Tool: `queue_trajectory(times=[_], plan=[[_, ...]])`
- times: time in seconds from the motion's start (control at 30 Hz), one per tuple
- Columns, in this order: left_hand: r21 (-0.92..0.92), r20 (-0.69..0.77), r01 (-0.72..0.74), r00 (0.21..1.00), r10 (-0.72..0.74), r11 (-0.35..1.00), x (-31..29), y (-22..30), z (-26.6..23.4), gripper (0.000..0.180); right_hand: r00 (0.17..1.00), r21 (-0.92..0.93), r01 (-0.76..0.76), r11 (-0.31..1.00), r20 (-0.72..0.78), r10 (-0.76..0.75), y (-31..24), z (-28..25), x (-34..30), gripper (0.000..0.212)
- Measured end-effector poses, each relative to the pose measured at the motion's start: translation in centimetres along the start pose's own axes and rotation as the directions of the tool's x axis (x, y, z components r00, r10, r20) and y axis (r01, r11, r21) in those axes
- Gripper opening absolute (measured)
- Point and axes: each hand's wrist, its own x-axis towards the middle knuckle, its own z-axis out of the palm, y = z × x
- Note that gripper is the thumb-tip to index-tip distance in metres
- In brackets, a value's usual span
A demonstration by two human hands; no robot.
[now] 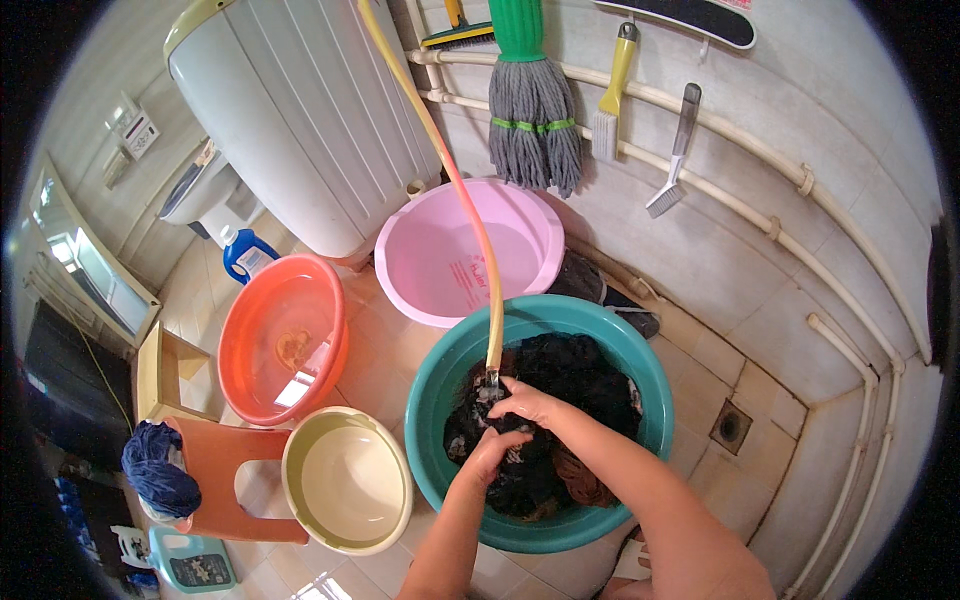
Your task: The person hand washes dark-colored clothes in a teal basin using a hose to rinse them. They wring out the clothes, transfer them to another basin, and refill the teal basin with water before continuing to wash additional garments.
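A teal basin [655, 400] holds a heap of wet dark clothes [570, 365], mostly black with a brown piece near the front. Over the heap hangs the end of a yellowish hose [495, 330], with water running from it. My left hand [492, 455] is closed on a dark patterned garment [487, 408], its thumb pointing right and its other fingers partly hidden in the cloth. Just beyond it, my right hand [528, 402] grips the same dark garment right beside the hose's mouth.
Behind stands a pink basin [400, 255]; an orange basin [335, 345] with water and a cream basin [400, 490] are to the left. An orange stool [225, 460] carries blue cloth [160, 470]. Pipes [740, 120], a mop [535, 120] and brushes line the wall. A floor drain [731, 426] lies right.
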Motion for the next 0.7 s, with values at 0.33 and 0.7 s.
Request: queue_trajectory(times=[0.33, 0.7], plan=[[-0.669, -0.273, -0.200, 0.962, 0.014, 0.716, 4.8, -3.7, -6.6, 0.047, 0.934, -0.094, 0.337, 0.937, -0.097, -0.345, -0.5, 4.7, -2.8, 0.044], [-0.718, -0.295, -0.394, 0.919, 0.262, 0.573, 2.8, -5.5, -4.3, 0.024, 0.683, -0.748, 0.451, 0.487, -0.062, -0.728, -2.8, 7.9, -6.2, 0.025]])
